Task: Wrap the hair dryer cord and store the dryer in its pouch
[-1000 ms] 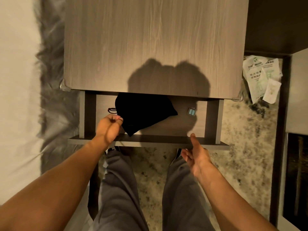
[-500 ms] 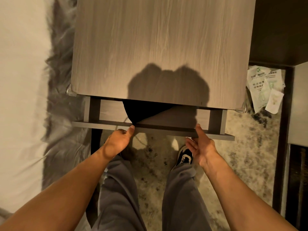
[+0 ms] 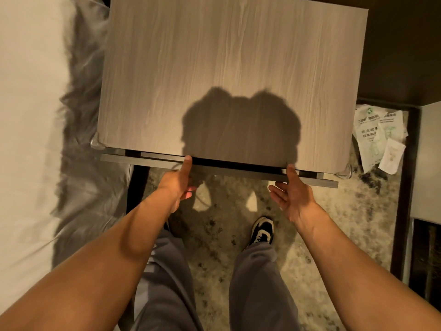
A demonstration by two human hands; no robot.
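The drawer front (image 3: 226, 167) of a grey wood nightstand (image 3: 229, 75) sits almost flush under the top, with only a thin dark gap left. The black pouch is hidden inside the drawer and the dryer is out of sight. My left hand (image 3: 177, 180) presses the drawer front left of centre, thumb on its top edge. My right hand (image 3: 292, 189) touches the front on the right, fingers spread, holding nothing.
A white bed with a grey blanket (image 3: 78, 163) lies along the left. Paper leaflets (image 3: 377, 137) lie on the floor to the right of the nightstand. A dark cabinet edge (image 3: 427, 163) stands at the far right. My legs and a shoe (image 3: 262, 230) are on speckled carpet below.
The drawer has slid in from wide open to nearly shut, hiding the black pouch. Both hands followed the drawer front toward the nightstand.
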